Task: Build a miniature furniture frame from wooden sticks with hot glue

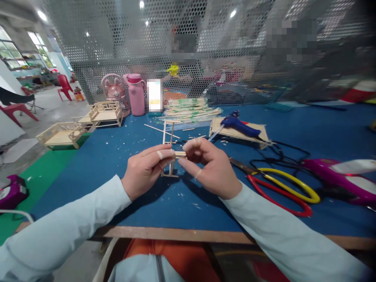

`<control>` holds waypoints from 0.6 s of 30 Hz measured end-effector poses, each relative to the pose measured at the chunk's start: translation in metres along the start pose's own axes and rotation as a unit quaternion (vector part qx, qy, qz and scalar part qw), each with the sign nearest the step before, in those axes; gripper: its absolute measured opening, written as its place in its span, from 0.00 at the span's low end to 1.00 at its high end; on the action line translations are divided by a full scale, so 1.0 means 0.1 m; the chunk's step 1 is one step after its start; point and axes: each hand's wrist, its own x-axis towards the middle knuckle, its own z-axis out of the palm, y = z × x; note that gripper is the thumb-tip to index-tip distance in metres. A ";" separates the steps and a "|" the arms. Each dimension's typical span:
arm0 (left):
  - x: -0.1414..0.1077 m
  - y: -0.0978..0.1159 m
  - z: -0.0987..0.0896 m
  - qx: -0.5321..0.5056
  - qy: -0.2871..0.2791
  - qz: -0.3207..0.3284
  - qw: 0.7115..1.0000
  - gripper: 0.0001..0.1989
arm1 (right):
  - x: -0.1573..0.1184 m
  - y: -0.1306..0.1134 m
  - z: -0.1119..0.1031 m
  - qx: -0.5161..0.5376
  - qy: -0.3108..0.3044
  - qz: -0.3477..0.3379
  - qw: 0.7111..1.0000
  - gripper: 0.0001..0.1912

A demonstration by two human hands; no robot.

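My left hand [149, 166], with a pale band around one finger, is closed on a small bundle of short wooden sticks [180, 154] above the blue table. From the other side, my right hand [213, 166] has its thumb and forefinger at the free end of these sticks, lightly pinching them; its other fingers are curled. A narrow frame of thin sticks [164, 133] stands directly behind and below both hands, partly hidden by them. Whether the held sticks join this frame cannot be made out.
A blue glue gun [242, 127] rests on a wooden piece, its cable trailing right. Scissors [282, 188] and a purple device [331, 178] lie at right. Stick bundles [190, 109], a pink bottle [136, 96] and miniature wooden furniture [105, 113] stand behind, before a perforated metal screen [117, 47].
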 end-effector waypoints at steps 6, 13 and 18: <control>-0.06 -0.01 0.07 -0.140 0.016 -0.111 0.984 0.19 | -0.02 -0.01 0.00 -0.003 0.002 0.000 1.000 0.10; -0.01 0.02 -0.01 -0.061 0.009 -0.115 0.991 0.07 | -0.02 -0.01 0.00 -0.002 -0.011 0.008 1.000 0.14; -0.01 0.00 -0.02 -0.054 0.003 -0.106 0.993 0.07 | -0.01 -0.02 0.00 0.002 -0.011 0.021 1.000 0.13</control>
